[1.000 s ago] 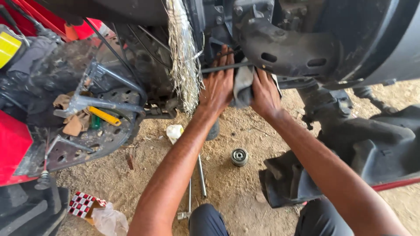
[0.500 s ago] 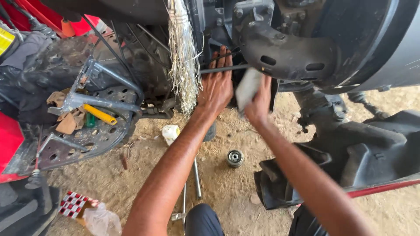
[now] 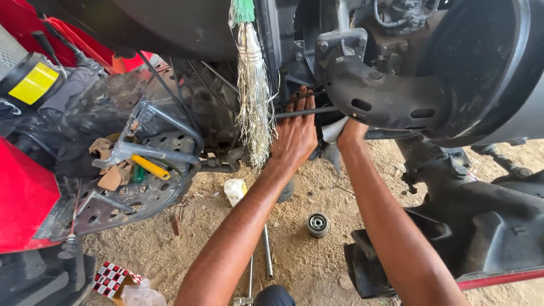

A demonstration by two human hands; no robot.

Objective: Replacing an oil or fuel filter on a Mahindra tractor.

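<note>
White cloth [image 3: 333, 129] sits bunched in the right hand [image 3: 351, 131], pushed up under the perforated black exhaust shield [image 3: 385, 99] of the tractor, just right of a thin black rod [image 3: 306, 112] that crosses in front of both hands. The right hand's fingers are hidden behind the shield and the rag, so whether they pinch or merely press it cannot be told. The left hand [image 3: 294, 136] lies flat against the dark machinery beside it, fingers spread and pointing upward, holding nothing. The rag looks soft, light and limp; it probably handles best wadded in the palm, since loose corners could snag on the rod or the bracket edges. A frayed straw tassel [image 3: 252, 107] hangs just left of the left hand. On the sandy ground [image 3: 317, 266] below lie a round bearing [image 3: 318, 224] and a long metal bar [image 3: 266, 249]. Compared with half a second ago, both hands have gone deeper and higher into the gap, and less of the cloth shows.
</note>
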